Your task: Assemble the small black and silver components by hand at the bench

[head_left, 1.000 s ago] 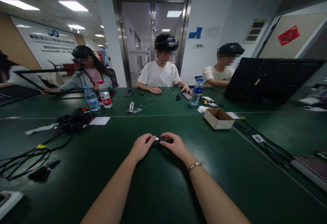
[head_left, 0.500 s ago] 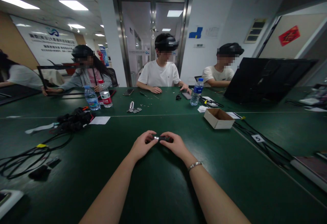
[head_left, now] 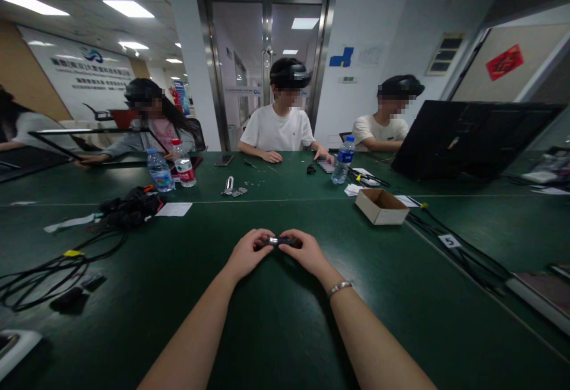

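Note:
Between my two hands is a small black cylinder with a silver band, lying crosswise just over the green table. My left hand has its thumb and fingers closed around the silver end. At the other side my right hand pinches the black part, and a metal bracelet circles that wrist. My fingers cover both ends, so its exact kind does not show.
An open cardboard box sits to the right, near black cables. Leftward are a white paper, a black tangled bundle and coiled cables. Water bottles stand farther off, before several seated people.
My left fingers have shifted slightly on the cylinder's silver end. A person at the left has tilted a dark frame down flatter. The black panel at the right has moved slightly.

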Available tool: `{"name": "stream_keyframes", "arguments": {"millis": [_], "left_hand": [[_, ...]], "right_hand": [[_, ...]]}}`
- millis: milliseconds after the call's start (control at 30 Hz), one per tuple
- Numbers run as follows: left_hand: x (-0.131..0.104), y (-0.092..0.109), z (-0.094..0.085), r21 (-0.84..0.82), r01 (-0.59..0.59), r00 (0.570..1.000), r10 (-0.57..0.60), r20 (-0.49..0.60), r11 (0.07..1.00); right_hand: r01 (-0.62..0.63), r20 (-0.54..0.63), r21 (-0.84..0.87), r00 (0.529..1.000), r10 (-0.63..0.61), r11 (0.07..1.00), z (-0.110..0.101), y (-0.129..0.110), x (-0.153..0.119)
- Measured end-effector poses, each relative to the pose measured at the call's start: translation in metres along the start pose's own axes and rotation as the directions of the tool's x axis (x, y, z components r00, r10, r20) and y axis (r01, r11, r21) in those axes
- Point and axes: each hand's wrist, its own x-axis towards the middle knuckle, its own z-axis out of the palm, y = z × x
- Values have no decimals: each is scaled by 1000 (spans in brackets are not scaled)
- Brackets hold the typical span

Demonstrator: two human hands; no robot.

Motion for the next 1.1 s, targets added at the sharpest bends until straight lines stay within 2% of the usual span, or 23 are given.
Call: {"name": "stream_keyframes", "arguments": {"millis": [167,300,433,633,900,1100], "left_hand": [[-1,3,0,11,35,998,-35,-43,999],[-1,6,-2,67,43,999,-41,-21,997],[-2,7,-3,24,44,999,-44,19,999],[-2,4,-3,-34,5,1000,-4,21,999],[2,-7,2,-30,-55,999,55,-3,998],[0,0,0,37,-1,1000,1,-11,999]], "right_hand": [[2,-1,-6,1000,-2,1000,0,-1,0],[0,5,-9,1000,1,1000,-1,-3,-1],[-5,13,-18,1000,5,1000,-1,-5,-2],[11,-4,-22,1000,-11,1000,0,-1,0],[-4,-2,-7,1000,4,1000,0,-3,-1],[-2,2,-2,1000,2,1000,-1,-5,-1]]}}
